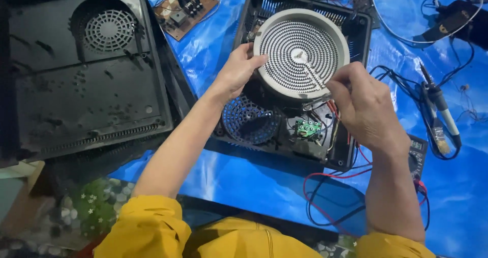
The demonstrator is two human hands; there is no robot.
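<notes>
The left hand (238, 71) grips the left rim of the round grey radiant heating element (301, 52), and the right hand (363, 105) pinches its lower right edge by the wiring. The disc (coil spiral facing up, seemingly intact) sits tilted above the open black cooker housing (292, 131). Judged step: lifting or seating the element; the next move calls for slack red wires (333, 108) beside the small green circuit board (308, 128).

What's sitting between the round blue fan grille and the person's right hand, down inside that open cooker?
In the head view, a small green circuit board with loose wires lies between the blue fan grille and the right hand.
</notes>
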